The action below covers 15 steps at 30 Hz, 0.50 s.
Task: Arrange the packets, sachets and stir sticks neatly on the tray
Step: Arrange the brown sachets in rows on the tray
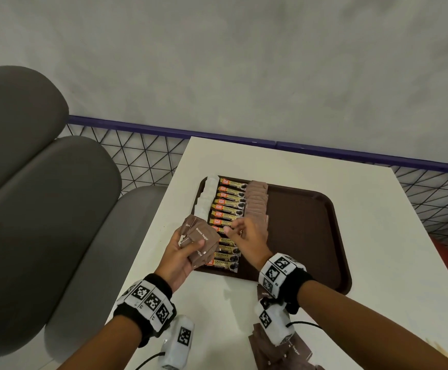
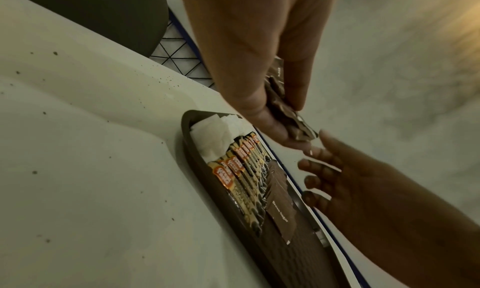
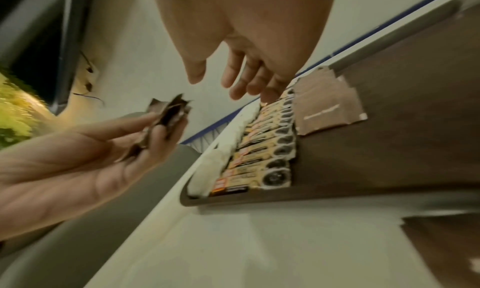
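Observation:
A dark brown tray point(image 1: 311, 236) lies on the white table. Along its left side run three rows: white sachets point(image 1: 207, 194), yellow-and-black coffee granule packets point(image 1: 228, 209) and brown sugar sachets point(image 1: 256, 201). My left hand point(image 1: 184, 252) grips a fanned bunch of brown sugar sachets point(image 1: 200, 236) over the tray's near left corner, thumb pressed on top; the bunch point(image 2: 291, 116) shows in the left wrist view too. My right hand point(image 1: 240, 232) hovers just right of the bunch, fingers loosely spread and empty point(image 3: 233, 81). The newest brown sachet point(image 3: 330, 112) lies flat at the row's near end.
More loose brown sachets point(image 1: 284, 351) lie on the table near me, under my right wrist. Pale stir sticks point(image 1: 441, 351) show at the lower right edge. Grey padded seats point(image 1: 44, 196) stand left of the table; a wire-mesh barrier point(image 1: 142, 156) runs behind it.

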Motion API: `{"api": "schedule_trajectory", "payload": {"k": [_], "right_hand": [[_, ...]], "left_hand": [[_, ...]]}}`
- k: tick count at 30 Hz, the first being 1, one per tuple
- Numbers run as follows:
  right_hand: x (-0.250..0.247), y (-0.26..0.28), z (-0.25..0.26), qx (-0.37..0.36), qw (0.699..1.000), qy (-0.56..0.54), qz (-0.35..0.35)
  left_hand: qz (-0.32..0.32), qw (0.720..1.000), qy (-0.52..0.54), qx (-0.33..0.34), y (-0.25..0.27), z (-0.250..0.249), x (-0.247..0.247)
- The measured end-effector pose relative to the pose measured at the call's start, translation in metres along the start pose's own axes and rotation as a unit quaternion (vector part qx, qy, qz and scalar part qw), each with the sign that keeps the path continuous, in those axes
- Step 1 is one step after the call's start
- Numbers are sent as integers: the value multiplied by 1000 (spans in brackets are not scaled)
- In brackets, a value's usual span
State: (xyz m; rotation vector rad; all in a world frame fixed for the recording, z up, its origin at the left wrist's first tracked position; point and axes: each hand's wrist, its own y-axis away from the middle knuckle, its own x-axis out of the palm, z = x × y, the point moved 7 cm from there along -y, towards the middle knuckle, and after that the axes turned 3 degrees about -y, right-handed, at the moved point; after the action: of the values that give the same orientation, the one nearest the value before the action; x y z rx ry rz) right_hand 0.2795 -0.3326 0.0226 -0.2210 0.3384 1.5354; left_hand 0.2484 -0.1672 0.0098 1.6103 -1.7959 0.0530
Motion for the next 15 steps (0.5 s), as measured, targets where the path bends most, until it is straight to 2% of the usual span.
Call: {"api": "schedule_trajectory", "payload": {"k": [3, 5, 15], "right_hand": [[28, 12, 11, 17, 993, -57, 98], [37, 15, 11, 18, 990, -65, 122], [18, 9, 10, 19, 991, -102, 88]], "left_hand": [[7, 1000, -4, 5, 1, 1, 3], [16, 1000, 3, 6, 2, 1, 6], [24, 999, 24, -10, 4, 3, 10]]}}
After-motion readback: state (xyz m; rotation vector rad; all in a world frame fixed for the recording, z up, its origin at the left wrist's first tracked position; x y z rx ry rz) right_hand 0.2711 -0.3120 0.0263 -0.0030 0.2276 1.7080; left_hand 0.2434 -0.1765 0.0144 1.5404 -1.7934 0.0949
